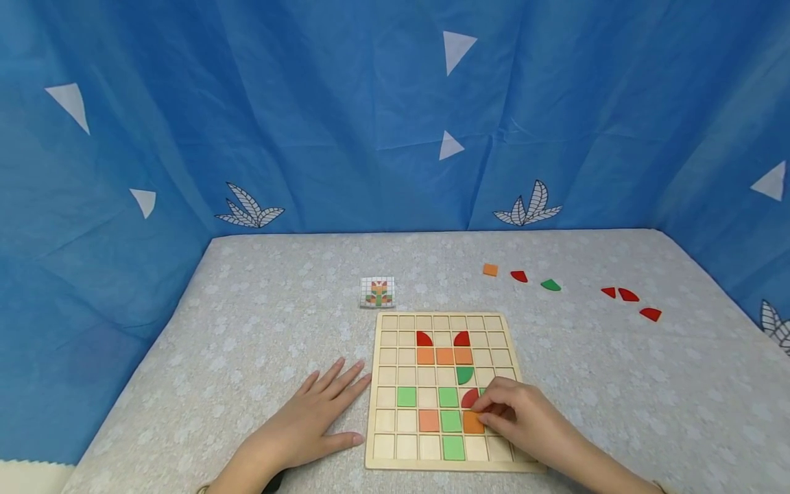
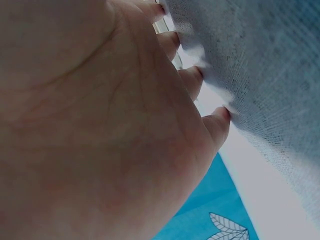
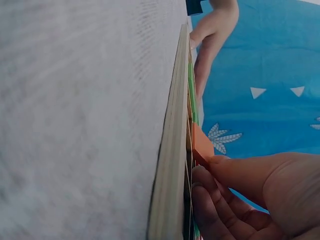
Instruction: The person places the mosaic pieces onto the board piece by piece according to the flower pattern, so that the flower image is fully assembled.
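Observation:
My right hand (image 1: pixel 521 415) pinches an orange square tile (image 1: pixel 472 422) between thumb and fingers at the lower right of a wooden grid board (image 1: pixel 404 449). In the right wrist view this orange tile (image 3: pixel 200 142) stands tilted, one edge at the board's surface. A red quarter-circle tile (image 1: pixel 470 398) lies just above it, partly hidden by the fingers. Green squares, orange squares, red quarter-circles and a green quarter-circle tile (image 1: pixel 465 374) lie in other cells. My left hand (image 1: pixel 315 415) rests on the tablecloth left of the board, fingers spread and holding nothing.
A small pattern card (image 1: pixel 378 292) lies behind the board. Loose tiles are scattered at the back right: an orange square (image 1: pixel 490 269), a green piece (image 1: pixel 551 285) and several red pieces (image 1: pixel 628 295). A blue curtain (image 1: pixel 370 123) surrounds the table's back and sides.

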`<move>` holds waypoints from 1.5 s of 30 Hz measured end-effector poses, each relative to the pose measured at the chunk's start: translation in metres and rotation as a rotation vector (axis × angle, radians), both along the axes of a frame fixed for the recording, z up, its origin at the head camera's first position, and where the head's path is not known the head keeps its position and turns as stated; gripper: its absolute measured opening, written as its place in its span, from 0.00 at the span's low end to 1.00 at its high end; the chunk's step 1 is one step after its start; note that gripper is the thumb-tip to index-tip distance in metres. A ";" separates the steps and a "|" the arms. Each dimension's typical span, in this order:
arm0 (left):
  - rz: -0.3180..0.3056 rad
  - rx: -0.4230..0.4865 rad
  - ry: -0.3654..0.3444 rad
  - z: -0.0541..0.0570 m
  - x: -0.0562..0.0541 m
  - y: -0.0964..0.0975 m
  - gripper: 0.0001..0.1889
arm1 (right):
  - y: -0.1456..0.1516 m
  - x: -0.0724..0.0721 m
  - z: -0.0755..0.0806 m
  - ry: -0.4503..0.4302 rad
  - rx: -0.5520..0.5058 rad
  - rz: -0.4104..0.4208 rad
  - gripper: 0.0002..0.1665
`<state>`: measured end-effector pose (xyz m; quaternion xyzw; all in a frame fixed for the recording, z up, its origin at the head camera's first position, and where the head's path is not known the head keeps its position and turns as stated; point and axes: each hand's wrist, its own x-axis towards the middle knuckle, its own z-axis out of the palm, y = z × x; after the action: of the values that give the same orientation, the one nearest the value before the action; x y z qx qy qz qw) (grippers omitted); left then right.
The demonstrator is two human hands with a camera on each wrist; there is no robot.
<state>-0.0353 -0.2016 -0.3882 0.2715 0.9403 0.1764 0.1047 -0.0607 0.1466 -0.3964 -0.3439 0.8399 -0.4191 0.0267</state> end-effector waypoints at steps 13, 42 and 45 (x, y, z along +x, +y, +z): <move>0.003 0.002 0.005 0.001 0.001 -0.001 0.40 | 0.004 -0.008 0.009 -0.012 -0.034 -0.063 0.10; -0.010 0.020 -0.017 -0.002 0.000 -0.001 0.41 | 0.059 -0.172 0.000 -0.044 0.299 -0.493 0.31; -0.007 0.015 -0.017 -0.001 0.000 -0.001 0.41 | 0.059 -0.178 -0.006 0.003 0.270 -0.523 0.25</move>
<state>-0.0352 -0.2028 -0.3893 0.2740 0.9371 0.1853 0.1113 -0.2390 0.2052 -0.4024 -0.1096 0.9481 -0.2960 -0.0379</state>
